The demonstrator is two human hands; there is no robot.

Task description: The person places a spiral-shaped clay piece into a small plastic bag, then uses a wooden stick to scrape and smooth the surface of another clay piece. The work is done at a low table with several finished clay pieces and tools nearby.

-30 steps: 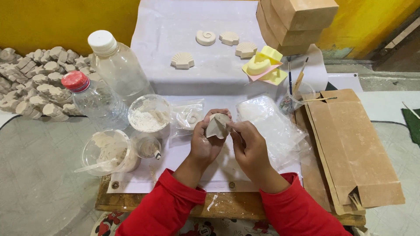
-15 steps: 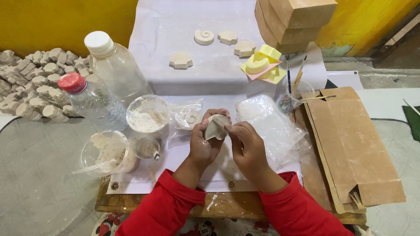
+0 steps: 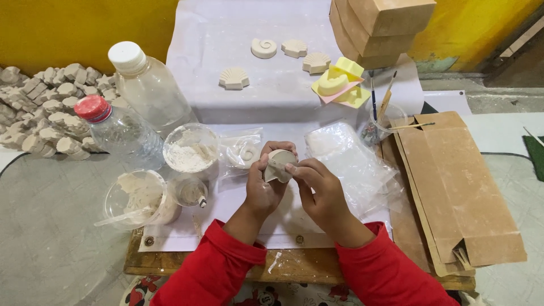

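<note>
Beige mould [image 3: 279,165] slightly turned, both-handed.

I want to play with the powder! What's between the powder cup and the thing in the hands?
Head view: a clear plastic bag holding a small white piece lies there.

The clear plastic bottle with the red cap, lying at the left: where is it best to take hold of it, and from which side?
Grip the clear plastic bottle with the red cap around its ribbed middle, coming from above. It lies tilted with the cap toward the left, the white-capped bottle close behind and the cup of white powder at its base, so probably only the top side is free.
</note>
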